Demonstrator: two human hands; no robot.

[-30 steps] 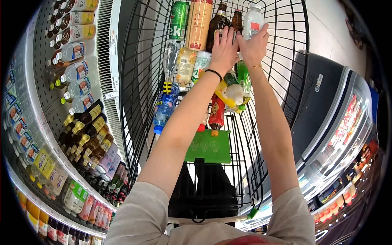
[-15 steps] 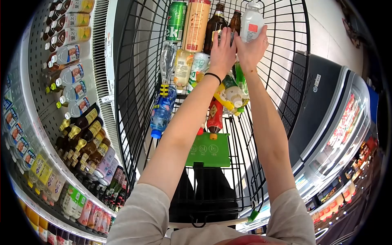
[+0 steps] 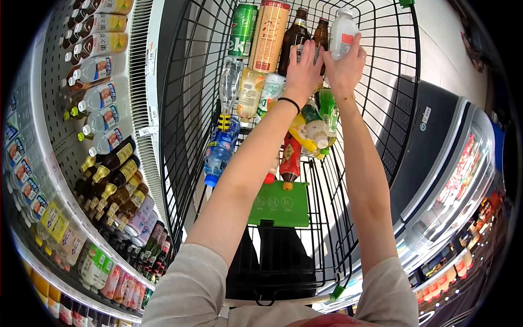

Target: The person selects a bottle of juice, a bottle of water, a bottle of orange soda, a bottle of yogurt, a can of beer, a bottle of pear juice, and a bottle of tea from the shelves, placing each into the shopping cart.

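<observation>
My left hand (image 3: 304, 76) lies over the lower part of a dark brown bottle (image 3: 297, 37), its fingers reaching up onto it beside a smaller brown bottle (image 3: 321, 34). My right hand (image 3: 345, 68) is around the lower part of a white bottle (image 3: 343, 32) with a red label patch. To the left of the bottles lie a tall orange-pink can (image 3: 271, 35) and a green can (image 3: 243, 30). Below my hands are a clear bottle with a pale yellow label (image 3: 250, 94), a red bottle (image 3: 291, 158) and a blue-labelled water bottle (image 3: 220, 152).
The black wire cart (image 3: 400, 125) surrounds the drinks, with a green plastic flap (image 3: 283, 204) near its handle. Shelves of bottles (image 3: 102, 106) stand at the left. A dark-sided display freezer (image 3: 430, 131) is at the right.
The cart and its drinks appear slightly further right in view. Both hands have shifted slightly right and down, still at the same bottles.
</observation>
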